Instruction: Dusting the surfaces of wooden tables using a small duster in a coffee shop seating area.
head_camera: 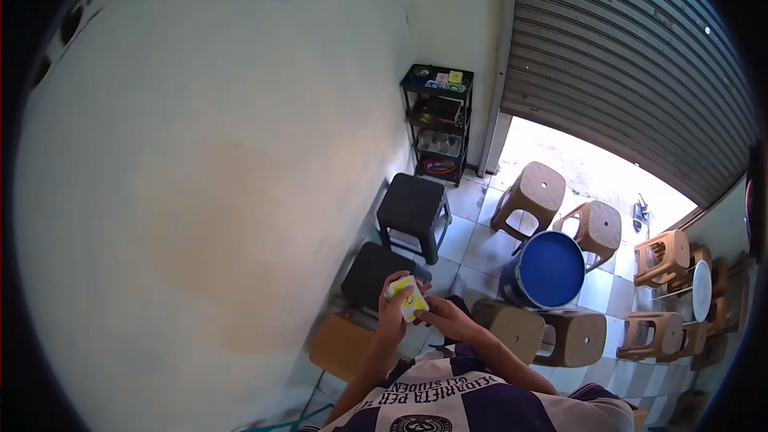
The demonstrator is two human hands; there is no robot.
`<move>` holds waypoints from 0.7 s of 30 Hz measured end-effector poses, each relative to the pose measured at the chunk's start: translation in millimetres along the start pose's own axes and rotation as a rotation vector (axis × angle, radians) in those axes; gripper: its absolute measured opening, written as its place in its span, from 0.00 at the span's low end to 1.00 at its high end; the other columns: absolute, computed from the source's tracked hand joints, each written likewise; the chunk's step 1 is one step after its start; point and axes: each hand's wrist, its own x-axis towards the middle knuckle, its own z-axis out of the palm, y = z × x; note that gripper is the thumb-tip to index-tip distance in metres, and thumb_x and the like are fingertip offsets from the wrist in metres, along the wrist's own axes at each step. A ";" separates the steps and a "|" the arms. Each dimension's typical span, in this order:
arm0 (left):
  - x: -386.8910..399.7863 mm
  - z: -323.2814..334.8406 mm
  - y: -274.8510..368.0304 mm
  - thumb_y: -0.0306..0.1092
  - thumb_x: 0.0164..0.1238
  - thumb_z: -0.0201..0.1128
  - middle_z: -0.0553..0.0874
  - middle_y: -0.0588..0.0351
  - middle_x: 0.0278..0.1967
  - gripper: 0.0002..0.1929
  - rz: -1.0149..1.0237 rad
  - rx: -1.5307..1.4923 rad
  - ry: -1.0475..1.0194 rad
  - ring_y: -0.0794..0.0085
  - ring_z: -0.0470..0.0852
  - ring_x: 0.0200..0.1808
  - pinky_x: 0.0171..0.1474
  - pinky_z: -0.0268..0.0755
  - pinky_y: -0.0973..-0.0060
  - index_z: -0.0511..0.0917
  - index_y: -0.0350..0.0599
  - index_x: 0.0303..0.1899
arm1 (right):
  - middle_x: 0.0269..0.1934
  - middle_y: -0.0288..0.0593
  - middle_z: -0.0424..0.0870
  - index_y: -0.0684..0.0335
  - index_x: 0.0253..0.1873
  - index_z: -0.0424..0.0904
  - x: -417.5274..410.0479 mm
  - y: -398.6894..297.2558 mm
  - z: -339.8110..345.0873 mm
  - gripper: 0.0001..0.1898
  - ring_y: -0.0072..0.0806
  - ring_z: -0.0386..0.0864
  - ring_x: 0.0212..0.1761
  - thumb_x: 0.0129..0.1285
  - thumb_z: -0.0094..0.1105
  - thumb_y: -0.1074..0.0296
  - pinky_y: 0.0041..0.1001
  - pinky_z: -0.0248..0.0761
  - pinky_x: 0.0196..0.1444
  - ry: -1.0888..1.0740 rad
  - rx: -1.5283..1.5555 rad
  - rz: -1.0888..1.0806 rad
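A small stack of yellow-and-white cards (410,306) is held in front of my chest. My left hand (391,311) wraps around its left side, with the thumb lying across the top face. My right hand (449,318) pinches the lower right corner of the stack between thumb and fingers. Just beyond my hands stands a black stool (373,273), partly covered by them. Whether the cards sit in a pack or are loose cannot be made out.
Another black stool (411,204) and a black shelf rack (438,126) line the wall. To the right, brown plastic stools (543,183) surround a blue drum (552,270). A half-raised roller shutter (612,60) hangs beyond. A brown box-like object (341,345) is at lower left.
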 end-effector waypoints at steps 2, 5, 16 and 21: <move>34.8 8.0 -1.6 0.24 0.68 0.55 0.81 0.49 0.43 0.17 0.002 0.028 0.022 0.56 0.83 0.51 0.52 0.78 0.64 0.69 0.44 0.57 | 0.41 0.40 0.84 0.68 0.53 0.75 29.4 -14.6 -28.8 0.16 0.23 0.81 0.44 0.71 0.56 0.61 0.24 0.71 0.47 0.014 -0.030 0.115; 102.2 34.4 -3.0 0.27 0.68 0.56 0.81 0.50 0.44 0.17 -0.005 0.065 -0.003 0.64 0.83 0.48 0.50 0.79 0.67 0.69 0.42 0.58 | 0.39 0.41 0.84 0.69 0.51 0.76 60.2 -45.2 -84.4 0.15 0.23 0.80 0.40 0.69 0.58 0.62 0.24 0.72 0.44 0.063 -0.092 0.023; 295.9 124.7 -35.5 0.35 0.68 0.65 0.82 0.59 0.33 0.12 -0.222 0.568 -0.097 0.81 0.79 0.28 0.27 0.69 0.83 0.74 0.41 0.46 | 0.33 0.45 0.83 0.71 0.46 0.76 116.6 -119.3 -273.1 0.17 0.23 0.78 0.32 0.67 0.61 0.59 0.25 0.71 0.34 0.439 -0.314 -0.011; 359.7 157.1 -47.7 0.35 0.68 0.65 0.83 0.57 0.32 0.14 -0.203 0.749 -0.226 0.80 0.81 0.28 0.27 0.69 0.83 0.75 0.37 0.47 | 0.33 0.44 0.82 0.71 0.47 0.76 135.4 -123.5 -329.5 0.17 0.22 0.78 0.32 0.67 0.61 0.59 0.24 0.71 0.36 0.536 -0.225 -0.031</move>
